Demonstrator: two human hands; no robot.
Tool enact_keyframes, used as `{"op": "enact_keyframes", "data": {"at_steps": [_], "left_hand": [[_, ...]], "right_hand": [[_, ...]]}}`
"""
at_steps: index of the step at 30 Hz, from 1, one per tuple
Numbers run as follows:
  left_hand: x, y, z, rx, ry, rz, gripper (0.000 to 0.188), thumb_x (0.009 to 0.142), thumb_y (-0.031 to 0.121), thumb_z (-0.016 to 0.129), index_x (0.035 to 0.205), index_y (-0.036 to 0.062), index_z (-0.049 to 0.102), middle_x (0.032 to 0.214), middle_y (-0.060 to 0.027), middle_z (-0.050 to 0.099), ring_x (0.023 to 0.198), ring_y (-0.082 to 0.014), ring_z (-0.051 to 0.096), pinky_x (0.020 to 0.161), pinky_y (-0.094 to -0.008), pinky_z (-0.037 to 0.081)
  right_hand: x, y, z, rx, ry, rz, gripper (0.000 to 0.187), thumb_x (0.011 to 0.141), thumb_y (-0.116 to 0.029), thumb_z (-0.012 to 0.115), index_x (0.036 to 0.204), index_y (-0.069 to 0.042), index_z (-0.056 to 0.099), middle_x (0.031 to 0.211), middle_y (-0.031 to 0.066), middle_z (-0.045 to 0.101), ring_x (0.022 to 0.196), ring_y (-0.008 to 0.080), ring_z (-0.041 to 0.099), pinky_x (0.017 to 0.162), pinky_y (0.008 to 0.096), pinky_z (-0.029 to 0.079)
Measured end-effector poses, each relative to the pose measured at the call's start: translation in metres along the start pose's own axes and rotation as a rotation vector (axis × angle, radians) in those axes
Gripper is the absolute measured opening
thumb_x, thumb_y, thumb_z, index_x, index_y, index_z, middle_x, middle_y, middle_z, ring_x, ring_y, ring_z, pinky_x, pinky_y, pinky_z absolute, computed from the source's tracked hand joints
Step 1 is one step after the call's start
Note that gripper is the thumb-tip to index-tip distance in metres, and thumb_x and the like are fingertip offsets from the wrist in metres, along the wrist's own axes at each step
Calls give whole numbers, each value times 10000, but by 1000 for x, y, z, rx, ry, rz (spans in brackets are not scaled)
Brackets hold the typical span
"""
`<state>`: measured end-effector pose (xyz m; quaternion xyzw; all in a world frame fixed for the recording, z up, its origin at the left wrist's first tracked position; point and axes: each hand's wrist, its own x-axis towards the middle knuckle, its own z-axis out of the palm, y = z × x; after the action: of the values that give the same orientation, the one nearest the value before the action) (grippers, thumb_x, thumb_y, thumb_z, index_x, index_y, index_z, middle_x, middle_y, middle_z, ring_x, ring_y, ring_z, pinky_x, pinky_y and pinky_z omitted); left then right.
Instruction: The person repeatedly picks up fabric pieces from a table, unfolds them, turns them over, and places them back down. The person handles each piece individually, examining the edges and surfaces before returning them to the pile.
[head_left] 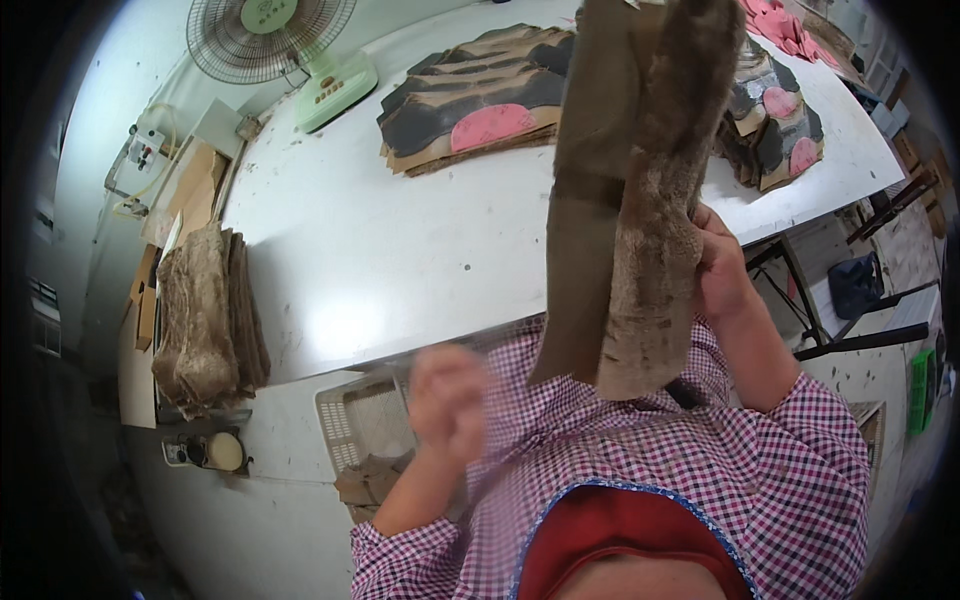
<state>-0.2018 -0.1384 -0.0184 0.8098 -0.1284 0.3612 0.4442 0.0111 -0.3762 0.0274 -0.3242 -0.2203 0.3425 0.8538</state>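
Note:
My right hand [715, 262] grips the edge of a long brown fur piece [655, 250], its fingers partly hidden behind it. The piece hangs upright in front of me, with furry pile on its right part and a smooth, flat brown side [590, 240] on its left. My left hand [447, 400] is raised near the table's front edge, apart from the piece. It is smeared by motion, and its fingers look bent, but whether anything is in them does not show.
Layered brown pieces with black and pink patches [470, 100] lie on the white table [400, 240]; a similar stack [775, 115] is at right. Folded brown furs [205, 320] sit at the left edge. A green fan [335, 90] stands behind; a plastic basket [345, 425] is below.

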Motion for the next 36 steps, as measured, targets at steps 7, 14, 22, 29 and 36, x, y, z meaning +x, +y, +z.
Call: {"op": "enact_keyframes", "data": {"at_steps": [7,14,22,29,36], "left_hand": [[81,-9,28,-1218,-5,-836,556,876,210,549,1340,-70,428,1248,-204,557,1177,-305,537,1013,-402,427],[57,-29,44,-1426,160,-962,468,892,132,471,1283,-122,432,1274,-231,542,1187,-338,536,1021,-430,436],[61,-14,47,-970,144,-903,491,828,119,442,1269,-96,466,1254,-210,565,1135,-340,564,1008,-439,443],[35,-41,12,-1418,182,-862,507,771,69,439,1243,-114,466,1208,-230,585,1089,-346,595,954,-453,489],[41,-36,10,-1220,211,-973,478,766,63,439,1198,-136,483,1174,-228,602,1042,-339,619,917,-437,514]], "right_hand": [[22,8,28,-594,-221,396,455,865,-130,609,1270,56,519,1201,139,600,1093,156,564,956,291,444],[10,15,40,-975,4,-36,440,906,-258,611,1223,36,531,1037,90,636,961,151,571,860,297,465],[11,32,62,-926,179,35,374,857,-97,659,1186,6,513,868,48,593,778,93,546,698,236,455],[20,30,9,-968,360,-290,414,868,-23,626,1260,0,495,866,1,565,752,55,511,695,198,428],[23,23,-2,-282,290,253,466,891,-213,680,1183,122,540,1061,130,647,943,138,624,836,264,505]]}}
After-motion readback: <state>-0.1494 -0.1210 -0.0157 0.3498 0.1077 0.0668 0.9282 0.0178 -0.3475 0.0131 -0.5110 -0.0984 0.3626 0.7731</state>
